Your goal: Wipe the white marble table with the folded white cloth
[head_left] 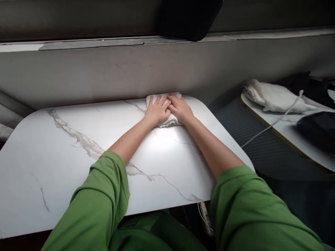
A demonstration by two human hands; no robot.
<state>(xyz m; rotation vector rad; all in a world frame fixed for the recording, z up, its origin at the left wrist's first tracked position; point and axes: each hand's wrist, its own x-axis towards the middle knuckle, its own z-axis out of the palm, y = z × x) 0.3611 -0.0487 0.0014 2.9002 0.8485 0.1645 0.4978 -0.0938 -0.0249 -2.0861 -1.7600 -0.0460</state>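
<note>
A folded white cloth (169, 122) lies on the white marble-patterned tabletop (78, 181), close to its far edge by the wall. My left hand (158, 111) rests flat on the cloth with its fingers spread. Beside it, my right hand (180, 107) presses on the cloth's right part, fingers stretched out and touching or overlapping the left fingertips. Both palms face down, and parts of the cloth are hidden beneath them.
Behind the table runs a pale wall (99, 73) with a ledge, where a black object (191, 17) stands. To the right, a second white surface (311, 143) bears a white plush-like item (277, 97), a cable (274, 122) and a dark item (318, 129). A power strip (206, 218) sits below the near edge.
</note>
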